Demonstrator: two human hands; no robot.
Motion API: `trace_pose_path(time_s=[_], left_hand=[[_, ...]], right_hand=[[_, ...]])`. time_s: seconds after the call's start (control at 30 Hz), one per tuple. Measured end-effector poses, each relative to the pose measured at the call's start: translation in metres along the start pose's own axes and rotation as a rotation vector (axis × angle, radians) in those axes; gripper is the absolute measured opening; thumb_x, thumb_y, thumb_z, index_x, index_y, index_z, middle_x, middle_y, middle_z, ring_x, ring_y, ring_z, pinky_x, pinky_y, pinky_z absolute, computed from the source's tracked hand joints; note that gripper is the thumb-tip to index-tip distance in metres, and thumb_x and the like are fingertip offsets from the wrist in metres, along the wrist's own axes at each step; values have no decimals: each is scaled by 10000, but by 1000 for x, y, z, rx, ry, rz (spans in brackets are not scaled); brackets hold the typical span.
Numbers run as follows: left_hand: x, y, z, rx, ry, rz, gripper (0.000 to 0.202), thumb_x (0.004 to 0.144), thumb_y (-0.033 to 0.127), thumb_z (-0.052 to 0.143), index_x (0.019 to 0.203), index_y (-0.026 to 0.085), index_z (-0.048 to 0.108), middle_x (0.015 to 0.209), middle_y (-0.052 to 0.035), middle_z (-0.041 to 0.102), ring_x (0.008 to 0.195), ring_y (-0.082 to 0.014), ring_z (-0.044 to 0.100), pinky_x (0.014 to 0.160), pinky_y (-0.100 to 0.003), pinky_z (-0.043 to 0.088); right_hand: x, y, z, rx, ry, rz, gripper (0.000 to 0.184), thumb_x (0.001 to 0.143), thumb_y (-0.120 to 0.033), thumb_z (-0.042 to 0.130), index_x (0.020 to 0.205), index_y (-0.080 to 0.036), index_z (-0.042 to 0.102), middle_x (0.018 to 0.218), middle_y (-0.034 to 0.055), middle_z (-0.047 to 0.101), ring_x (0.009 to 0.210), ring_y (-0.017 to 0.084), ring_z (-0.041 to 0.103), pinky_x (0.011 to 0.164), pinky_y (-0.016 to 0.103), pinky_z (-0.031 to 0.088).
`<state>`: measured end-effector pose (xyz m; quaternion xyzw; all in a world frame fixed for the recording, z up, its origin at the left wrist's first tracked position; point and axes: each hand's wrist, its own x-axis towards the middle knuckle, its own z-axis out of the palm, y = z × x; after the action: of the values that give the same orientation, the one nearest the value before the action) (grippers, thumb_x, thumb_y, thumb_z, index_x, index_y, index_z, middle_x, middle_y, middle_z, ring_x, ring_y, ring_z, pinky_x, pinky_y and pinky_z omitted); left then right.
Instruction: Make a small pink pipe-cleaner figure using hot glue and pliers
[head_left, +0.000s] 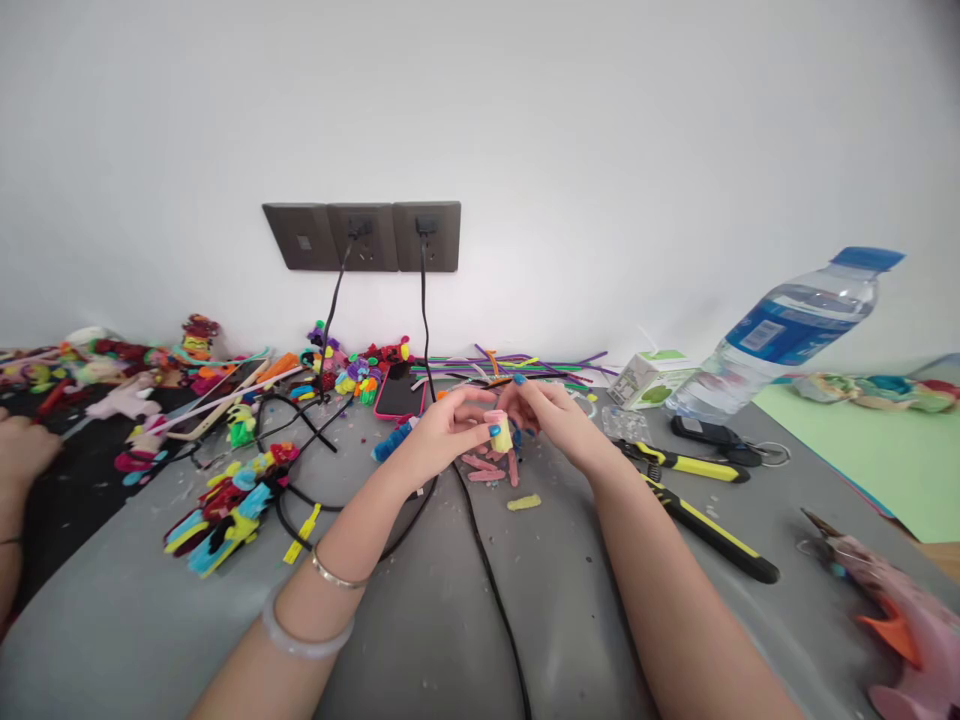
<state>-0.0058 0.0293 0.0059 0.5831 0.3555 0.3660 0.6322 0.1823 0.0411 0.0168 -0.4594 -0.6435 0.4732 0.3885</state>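
My left hand point(441, 435) pinches a small fuzzy pipe-cleaner piece point(500, 434), yellow with a pink top, between thumb and fingers. Close beside it on the right, my right hand point(553, 418) has its fingers bent together near the top of that piece; whatever they hold is too small to make out. Below both hands lie several short pink fuzzy strips point(486, 475) and one yellow fuzzy strip point(524, 502). Some blue fuzzy material point(391, 440) lies by my left wrist.
Black cables point(487, 560) cross the grey table from wall sockets point(361, 237). Pliers point(705, 510), a leaning water bottle point(780, 335), a drink carton point(651, 380) and a pink glue gun point(892, 610) stand right. Pipe-cleaner figures point(232, 505), a phone point(400, 391) and another person's hand point(26, 450) are left.
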Motion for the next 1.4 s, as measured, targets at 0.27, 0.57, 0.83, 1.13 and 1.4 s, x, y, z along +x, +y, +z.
trace_pose_path(time_s=[0.27, 0.57, 0.83, 1.13, 1.4], left_hand=[[2, -6, 1, -24, 54, -27, 437, 749, 280, 741, 1144, 188, 579, 1085, -94, 661, 914, -203, 664, 680, -289, 558], [7, -7, -1, -3, 157, 65, 400, 751, 309, 731, 1089, 165, 573, 949, -50, 635, 709, -119, 624, 591, -218, 487], [8, -11, 0, -1, 184, 51, 445, 773, 406, 715, 1110, 162, 556, 927, -44, 639, 602, -98, 613, 502, -206, 451], [8, -10, 1, -106, 221, 44, 448, 785, 447, 711, 1101, 172, 549, 916, -57, 684, 594, -115, 636, 469, -202, 458], [10, -8, 3, -154, 300, 69, 429, 758, 422, 741, 1069, 182, 567, 893, -53, 688, 618, -124, 642, 504, -215, 495]], right_hand=[[-24, -22, -25, -119, -493, 159, 259, 847, -443, 595, 894, -189, 578, 794, 16, 666, 596, 116, 448, 543, 246, 325], [-37, -23, -18, -490, -596, 297, 143, 661, -138, 658, 788, -204, 662, 552, -62, 483, 498, 100, 403, 467, 239, 294], [-34, -15, -14, -384, -574, 184, 152, 620, -98, 586, 649, -196, 697, 495, -61, 456, 463, 88, 363, 435, 217, 262], [-25, -17, -31, -96, -268, 64, 191, 781, -375, 640, 814, -187, 648, 704, -18, 603, 584, 108, 445, 558, 243, 326], [-8, 5, -24, -176, 150, 36, 252, 733, -412, 641, 801, -169, 632, 731, 18, 624, 606, 135, 496, 578, 268, 366]])
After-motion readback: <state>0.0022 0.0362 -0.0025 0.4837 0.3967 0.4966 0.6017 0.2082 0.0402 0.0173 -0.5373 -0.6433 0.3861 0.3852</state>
